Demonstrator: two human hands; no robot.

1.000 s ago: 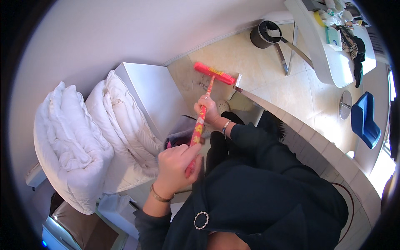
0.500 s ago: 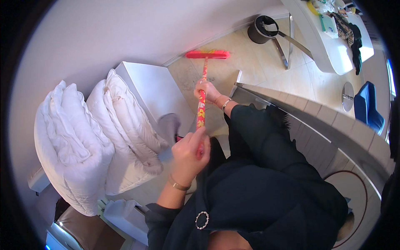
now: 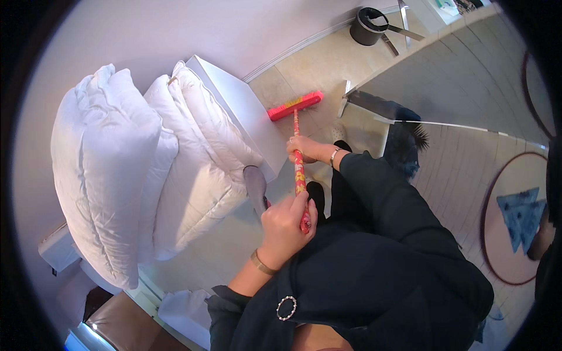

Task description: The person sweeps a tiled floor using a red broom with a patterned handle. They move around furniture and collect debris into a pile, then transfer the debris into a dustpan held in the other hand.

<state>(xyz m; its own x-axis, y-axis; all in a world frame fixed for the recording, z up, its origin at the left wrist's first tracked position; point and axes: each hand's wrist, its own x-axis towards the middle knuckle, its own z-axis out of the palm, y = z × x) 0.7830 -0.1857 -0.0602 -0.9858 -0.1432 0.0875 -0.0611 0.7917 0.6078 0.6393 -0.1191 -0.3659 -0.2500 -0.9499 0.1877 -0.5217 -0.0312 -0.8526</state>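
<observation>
Now your left hand (image 3: 285,225) is clenched around the top end of the broom handle (image 3: 298,167), and your right hand (image 3: 304,149) grips it further down, near the middle. The red broom head (image 3: 294,105) sits on the tiled floor (image 3: 328,64), just beside the corner of the white cabinet (image 3: 240,111), its bristles turned toward the wall. Compared with a second ago, the head has come in from the open tiles to the foot of the cabinet, and the handle stands closer to your body. I'd read that as a sweeping stroke pulled toward you, gathering along the cabinet's edge. The white duvets (image 3: 134,169) are piled on the cabinet at your left, well clear of the broom. A dark bucket (image 3: 366,26) stands far off by the wall, apart from the sweeping.
</observation>
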